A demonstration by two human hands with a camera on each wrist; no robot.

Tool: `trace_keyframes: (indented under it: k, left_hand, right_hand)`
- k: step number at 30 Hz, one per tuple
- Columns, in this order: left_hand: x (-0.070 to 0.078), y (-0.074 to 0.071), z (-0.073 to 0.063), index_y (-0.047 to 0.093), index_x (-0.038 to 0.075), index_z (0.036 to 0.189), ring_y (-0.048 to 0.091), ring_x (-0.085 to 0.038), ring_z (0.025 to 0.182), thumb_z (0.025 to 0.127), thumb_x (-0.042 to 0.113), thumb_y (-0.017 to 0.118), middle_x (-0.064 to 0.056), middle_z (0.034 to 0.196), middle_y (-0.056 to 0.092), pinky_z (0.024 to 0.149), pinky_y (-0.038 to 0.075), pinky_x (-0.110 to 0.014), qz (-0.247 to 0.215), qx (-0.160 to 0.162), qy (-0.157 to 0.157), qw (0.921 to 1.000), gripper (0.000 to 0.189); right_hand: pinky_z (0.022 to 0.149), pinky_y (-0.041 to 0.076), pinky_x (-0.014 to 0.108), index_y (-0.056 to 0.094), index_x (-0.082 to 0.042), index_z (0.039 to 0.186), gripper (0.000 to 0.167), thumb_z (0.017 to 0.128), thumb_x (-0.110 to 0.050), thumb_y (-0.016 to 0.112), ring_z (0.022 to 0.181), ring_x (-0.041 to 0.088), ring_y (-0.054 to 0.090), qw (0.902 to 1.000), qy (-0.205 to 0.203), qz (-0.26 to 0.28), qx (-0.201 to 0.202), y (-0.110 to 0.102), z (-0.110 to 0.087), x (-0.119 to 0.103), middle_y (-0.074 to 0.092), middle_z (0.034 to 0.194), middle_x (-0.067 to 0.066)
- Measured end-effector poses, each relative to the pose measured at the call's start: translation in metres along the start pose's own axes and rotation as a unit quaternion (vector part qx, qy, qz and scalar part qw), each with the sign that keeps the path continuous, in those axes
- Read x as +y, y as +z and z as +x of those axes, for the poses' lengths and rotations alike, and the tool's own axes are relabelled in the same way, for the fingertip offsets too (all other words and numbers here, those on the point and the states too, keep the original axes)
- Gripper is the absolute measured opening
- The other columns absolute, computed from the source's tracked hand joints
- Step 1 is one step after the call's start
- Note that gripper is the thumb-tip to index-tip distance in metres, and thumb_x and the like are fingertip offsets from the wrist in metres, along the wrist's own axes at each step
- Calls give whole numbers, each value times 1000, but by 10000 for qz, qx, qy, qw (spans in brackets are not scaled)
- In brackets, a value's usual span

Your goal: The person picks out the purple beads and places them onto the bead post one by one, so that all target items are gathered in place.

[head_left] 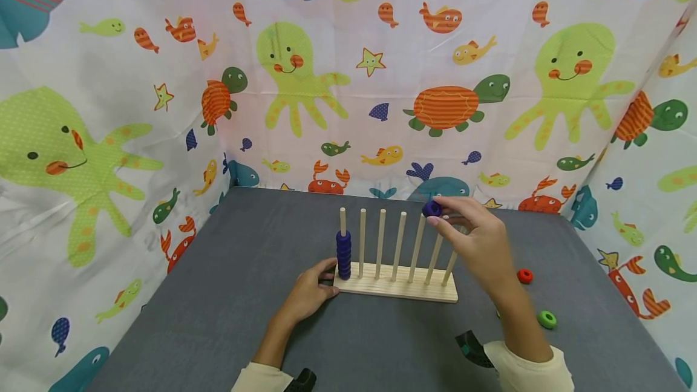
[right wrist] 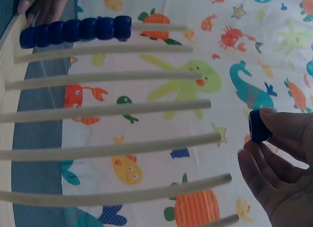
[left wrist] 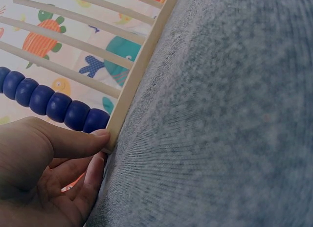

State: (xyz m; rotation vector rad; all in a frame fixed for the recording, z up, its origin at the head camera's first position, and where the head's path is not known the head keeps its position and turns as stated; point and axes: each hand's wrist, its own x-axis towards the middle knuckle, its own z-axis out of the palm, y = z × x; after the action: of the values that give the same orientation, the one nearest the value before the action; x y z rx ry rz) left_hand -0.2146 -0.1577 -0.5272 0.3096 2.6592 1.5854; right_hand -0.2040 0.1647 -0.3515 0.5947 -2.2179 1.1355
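Observation:
A wooden peg rack [head_left: 394, 283] stands on the table, with several upright pegs in one row. Dark blue beads [head_left: 343, 256] are stacked on its leftmost peg, whose tip rises bare above them. My left hand [head_left: 309, 294] holds the rack's left end; in the left wrist view the thumb [left wrist: 80, 143] presses the edge of the base beside the lowest bead. Between thumb and fingertips my right hand [head_left: 479, 238] pinches a single dark blue bead [right wrist: 259, 125]. That bead is up at the height of the peg tips, apart from them in the right wrist view.
To the right of the rack, a red bead [head_left: 525, 276] and a green bead [head_left: 547, 319] lie on the grey table [head_left: 245, 247]. Part of another green piece shows beside the right forearm. A curtain [head_left: 337, 138] printed with sea animals surrounds the table's back and sides.

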Motion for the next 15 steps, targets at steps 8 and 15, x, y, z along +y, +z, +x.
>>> trace_keyframes:
  k: [8,15]
  left_hand:
    - [0,-1,0,55,2,152,66,-36,127,91,-2,76,-21,149,60,100,56,-52,1,39,68,10000,64]
    - [0,-1,0,55,3,152,65,-36,127,91,-2,76,-20,149,60,100,56,-51,-13,21,23,10000,65]
  right_hand:
    - [92,51,9,73,-3,131,42,90,-1,83,103,24,72,9991,-75,254,-346,20,5,-15,73,117,11]
    - [90,53,12,74,-4,130,39,92,-5,82,103,27,71,9977,-139,492,-439,34,7,-23,73,118,10]
